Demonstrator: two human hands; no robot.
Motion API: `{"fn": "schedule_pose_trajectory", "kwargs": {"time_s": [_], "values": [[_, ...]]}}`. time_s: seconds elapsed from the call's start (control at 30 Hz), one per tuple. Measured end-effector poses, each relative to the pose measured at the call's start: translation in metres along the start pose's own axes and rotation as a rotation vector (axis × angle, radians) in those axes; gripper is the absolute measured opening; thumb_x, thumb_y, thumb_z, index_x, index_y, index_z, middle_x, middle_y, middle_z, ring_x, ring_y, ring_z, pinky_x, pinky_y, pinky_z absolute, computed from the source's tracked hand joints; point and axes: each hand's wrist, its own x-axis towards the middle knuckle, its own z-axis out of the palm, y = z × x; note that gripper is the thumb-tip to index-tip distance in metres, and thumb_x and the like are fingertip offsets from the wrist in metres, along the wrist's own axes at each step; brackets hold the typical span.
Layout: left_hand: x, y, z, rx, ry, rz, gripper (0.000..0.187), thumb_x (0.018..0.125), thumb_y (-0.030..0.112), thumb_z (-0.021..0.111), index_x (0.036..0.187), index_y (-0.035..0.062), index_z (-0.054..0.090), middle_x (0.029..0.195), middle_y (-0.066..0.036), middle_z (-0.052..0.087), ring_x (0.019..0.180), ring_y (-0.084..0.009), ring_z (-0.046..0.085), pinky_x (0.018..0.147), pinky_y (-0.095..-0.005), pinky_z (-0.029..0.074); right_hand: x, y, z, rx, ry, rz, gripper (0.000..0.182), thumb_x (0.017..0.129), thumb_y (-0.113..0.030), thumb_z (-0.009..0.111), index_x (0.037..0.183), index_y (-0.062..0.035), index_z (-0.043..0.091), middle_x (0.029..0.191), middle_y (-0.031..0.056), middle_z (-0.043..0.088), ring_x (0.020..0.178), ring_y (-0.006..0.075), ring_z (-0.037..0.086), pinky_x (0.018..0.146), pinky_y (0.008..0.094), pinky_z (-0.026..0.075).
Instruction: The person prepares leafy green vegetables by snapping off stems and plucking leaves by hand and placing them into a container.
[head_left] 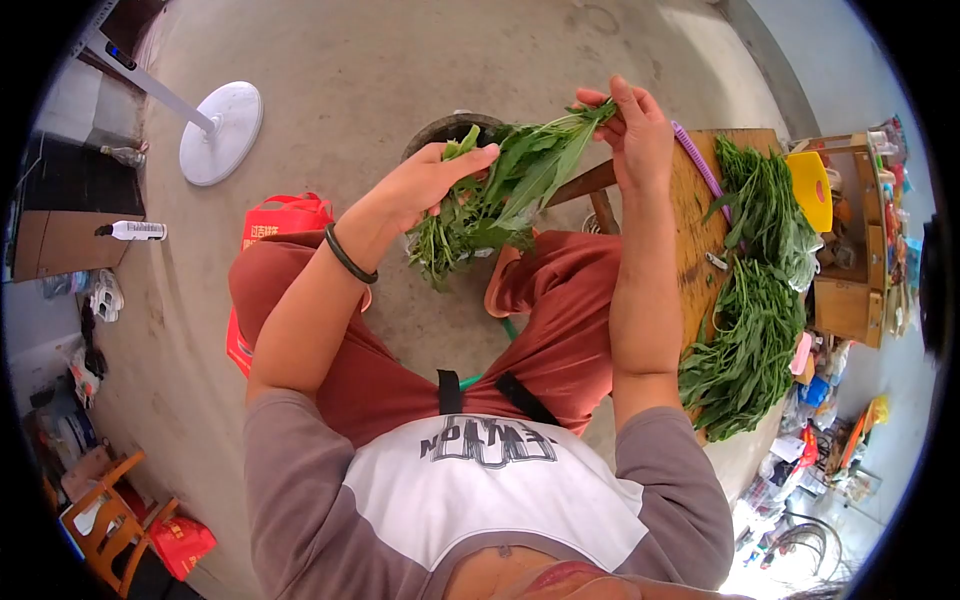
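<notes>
Nearest the camera is a grey-and-white shirt (490, 490); its dark chest lettering appears inverted and cannot be read with certainty. Beyond it, above the gap between the knees, a bunch of leafy greens (535, 165) is held clear of the floor (420, 335). The left hand (430, 185), below a dark wristband (348, 256), closes thumb and fingers around the leafy stems. The right hand (635, 120) is raised, pinching the far end of the bunch.

Behind the greens is a dark round container (425, 138), partly hidden; its contents cannot be made out. A wooden leg (585, 184) stands between the bunch and the table (698, 235). The table carries two heaps of greens (745, 350), nearly touching, and a purple strip (697, 160) by its far end. A yellow container (808, 192) is just beyond the heaps.

By the left knee, a red bag (285, 216) bears pale Chinese characters, only partly legible. A second red bag (182, 545) sits lower left, its print too small to read. A white bottle (138, 231) with a black cap carries small dark print, unreadable. Farther forward is a white round stand base (225, 140).
</notes>
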Motion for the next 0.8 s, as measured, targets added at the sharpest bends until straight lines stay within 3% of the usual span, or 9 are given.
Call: {"fn": "schedule_pose_trajectory", "kwargs": {"time_s": [0.23,0.33,0.63,0.8], "values": [[0.008,-0.013,0.002,-0.142,-0.089,0.052,0.021,0.088,0.026,0.066,0.096,0.0063,0.067,0.074,0.002,0.066,0.050,-0.0006,0.047,0.039,-0.0163,0.030,-0.005,-0.001,0.006,-0.215,0.103,-0.194,0.032,0.090,-0.027,0.067,0.093,-0.0024,0.046,0.078,0.0148,0.071,0.061,0.0114,0.064,0.051,0.0204,0.047],[0.007,-0.011,0.000,-0.146,-0.101,0.032,0.019,0.089,0.024,0.065,0.096,0.0066,0.066,0.075,0.000,0.068,0.051,-0.0004,0.048,0.039,-0.0166,0.030,-0.007,-0.003,0.008,-0.188,0.115,-0.186,0.033,0.087,-0.030,0.070,0.092,-0.0036,0.050,0.079,0.0149,0.071,0.063,0.0116,0.066,0.050,0.0194,0.047],[0.013,-0.014,-0.003,-0.067,-0.064,0.015,0.021,0.091,0.028,0.062,0.097,0.0082,0.066,0.075,0.001,0.066,0.050,-0.0016,0.047,0.038,-0.0189,0.028,-0.009,-0.007,0.008,-0.210,0.143,-0.268,0.031,0.089,-0.022,0.068,0.089,-0.0026,0.043,0.073,0.0161,0.070,0.059,0.0129,0.066,0.044,0.0204,0.046],[0.014,-0.016,0.005,-0.118,0.217,0.126,0.025,0.090,0.029,0.064,0.099,0.0067,0.066,0.079,0.002,0.064,0.062,-0.0040,0.054,0.047,-0.0201,0.038,-0.011,-0.006,0.009,-0.204,0.144,-0.262,0.030,0.089,-0.022,0.068,0.087,-0.0023,0.045,0.074,0.0155,0.070,0.059,0.0130,0.066,0.044,0.0208,0.046]]}}
